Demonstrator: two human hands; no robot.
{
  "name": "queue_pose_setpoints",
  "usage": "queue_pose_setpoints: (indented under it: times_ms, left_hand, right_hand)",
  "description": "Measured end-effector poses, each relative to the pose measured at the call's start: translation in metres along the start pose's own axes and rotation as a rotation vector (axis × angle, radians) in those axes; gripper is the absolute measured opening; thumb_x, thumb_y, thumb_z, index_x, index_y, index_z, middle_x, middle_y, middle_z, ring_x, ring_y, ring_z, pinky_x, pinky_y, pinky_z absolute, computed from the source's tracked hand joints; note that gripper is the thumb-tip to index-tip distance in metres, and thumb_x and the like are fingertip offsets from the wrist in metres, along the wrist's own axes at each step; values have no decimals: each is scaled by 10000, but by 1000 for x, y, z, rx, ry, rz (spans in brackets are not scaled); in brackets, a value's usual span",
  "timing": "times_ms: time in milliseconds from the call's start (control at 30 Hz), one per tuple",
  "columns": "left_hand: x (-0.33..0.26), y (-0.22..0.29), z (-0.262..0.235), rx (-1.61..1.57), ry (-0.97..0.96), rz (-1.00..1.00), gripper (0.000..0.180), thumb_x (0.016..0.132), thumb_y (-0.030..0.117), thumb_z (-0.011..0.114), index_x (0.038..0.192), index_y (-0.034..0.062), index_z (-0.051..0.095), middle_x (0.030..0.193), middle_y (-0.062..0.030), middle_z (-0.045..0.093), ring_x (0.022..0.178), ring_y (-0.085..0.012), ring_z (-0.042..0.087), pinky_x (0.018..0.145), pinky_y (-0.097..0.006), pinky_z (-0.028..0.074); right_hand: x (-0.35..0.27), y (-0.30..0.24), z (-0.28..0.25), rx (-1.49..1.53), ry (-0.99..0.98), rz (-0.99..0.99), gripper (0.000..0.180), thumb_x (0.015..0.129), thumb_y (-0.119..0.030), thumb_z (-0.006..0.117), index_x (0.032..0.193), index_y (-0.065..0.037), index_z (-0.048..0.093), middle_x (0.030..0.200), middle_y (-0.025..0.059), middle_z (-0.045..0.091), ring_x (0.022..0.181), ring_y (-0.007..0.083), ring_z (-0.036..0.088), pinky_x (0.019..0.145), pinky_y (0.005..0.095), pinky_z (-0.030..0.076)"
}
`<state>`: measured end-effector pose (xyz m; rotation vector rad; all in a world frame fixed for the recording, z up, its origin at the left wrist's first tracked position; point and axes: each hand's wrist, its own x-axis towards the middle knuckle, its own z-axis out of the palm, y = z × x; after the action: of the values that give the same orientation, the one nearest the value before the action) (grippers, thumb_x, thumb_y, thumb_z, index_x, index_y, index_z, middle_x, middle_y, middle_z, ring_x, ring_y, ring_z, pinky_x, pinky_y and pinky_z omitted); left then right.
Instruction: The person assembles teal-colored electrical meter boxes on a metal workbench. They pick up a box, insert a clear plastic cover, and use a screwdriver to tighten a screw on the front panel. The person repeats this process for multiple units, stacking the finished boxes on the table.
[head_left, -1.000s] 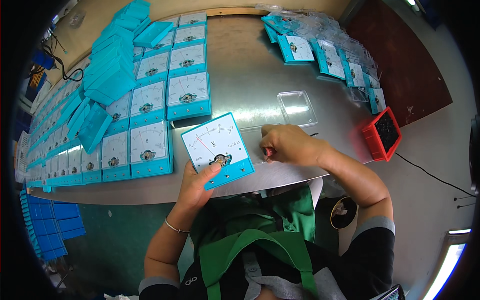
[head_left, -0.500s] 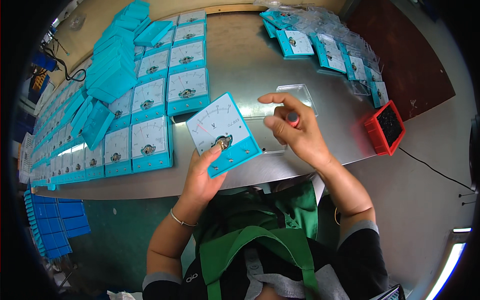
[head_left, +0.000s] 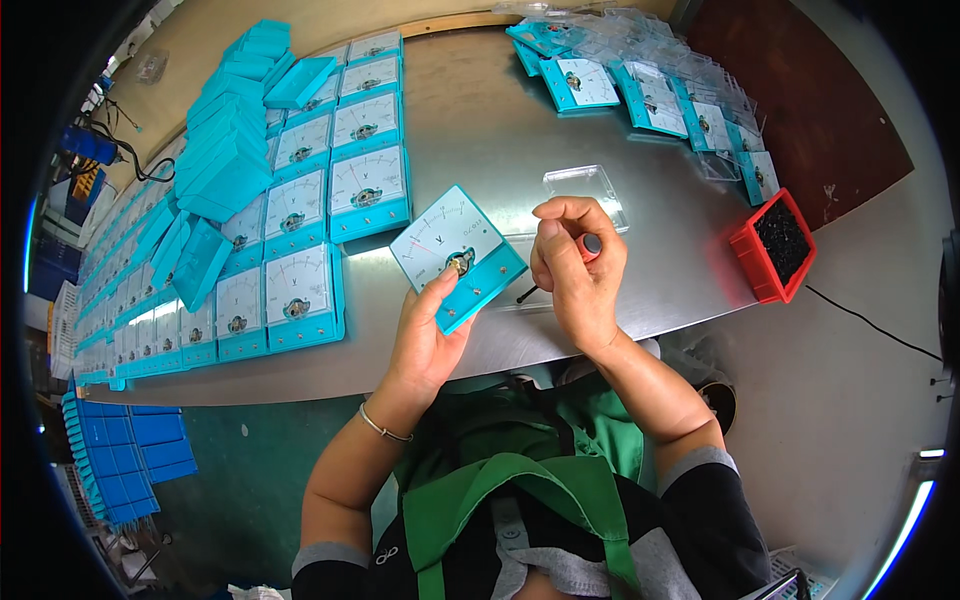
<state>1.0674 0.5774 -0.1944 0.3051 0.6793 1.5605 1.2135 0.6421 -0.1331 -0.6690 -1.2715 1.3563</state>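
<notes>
My left hand (head_left: 428, 340) grips a blue-based voltmeter (head_left: 443, 228) by its lower edge, thumb over the front beside the brass movement. The white scale faces up and its cover is off. Just right of the meter, my right hand (head_left: 585, 290) is closed around a screwdriver (head_left: 590, 245) with a red handle and grey end. Its dark shaft comes out below the fingers, with the tip near the meter's lower right corner but apart from it. Behind the right hand, a clear plastic cover (head_left: 585, 178) lies on the metal table.
Rows of similar meters (head_left: 298, 285) cover the table's left side, with a heap of blue cases (head_left: 225, 165) on them. Several meters (head_left: 655, 100) and clear covers (head_left: 690, 65) are piled at the far right. A red bin (head_left: 745, 250) of small black parts stands at the right edge.
My right index finger has curled in from being stretched out, and the screwdriver's shaft has come into sight. My left hand has shifted slightly right with the meter.
</notes>
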Motion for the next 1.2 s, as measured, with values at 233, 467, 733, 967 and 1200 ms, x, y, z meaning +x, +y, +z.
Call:
queue_pose_setpoints:
  times_ms: [233, 467, 733, 967, 1200]
  left_hand:
    - [-5, 8, 12, -23, -9, -2, 337, 884, 169, 574, 1166, 14, 476, 1120, -76, 558, 1029, -182, 575, 893, -361, 488]
    - [-30, 27, -1, 408, 14, 124, 412, 846, 124, 609, 1192, -39, 456, 1063, -146, 598, 875, -224, 643, 678, -354, 575]
    - [-48, 38, -13, 311, -65, -57, 377, 822, 63, 618, 1158, -41, 481, 1055, -146, 602, 907, -232, 627, 726, -386, 556]
    - [-52, 29, -5, 139, -127, -192, 405, 953, 292, 444, 1222, -10, 455, 1106, -172, 591, 948, -256, 626, 732, -409, 562]
    - [-47, 11, 2, -111, -145, -358, 565, 982, 440, 229, 1324, 8, 357, 1165, -222, 553, 973, -333, 621, 731, -448, 584]
  right_hand:
    - [0, 9, -2, -56, -129, -35, 74, 858, 11, 490, 888, -3, 556, 676, -18, 496, 577, 26, 423, 512, 191, 348]
    - [10, -10, 2, -6, -227, 145, 130, 863, -26, 516, 982, -27, 568, 691, -10, 501, 554, 33, 414, 477, 192, 331]
    - [4, -6, -54, -1175, -670, -210, 547, 635, -168, 764, 1155, -101, 606, 1252, 239, 450, 850, 282, 631, 795, 348, 506]
    - [-8, -46, -48, -725, -460, 154, 525, 635, -187, 776, 1140, -129, 645, 1196, 131, 464, 855, 168, 531, 708, 277, 470]
    - [-15, -33, -42, -700, -638, 90, 512, 623, -246, 803, 1106, -135, 671, 1202, 138, 446, 898, 202, 530, 732, 296, 470]
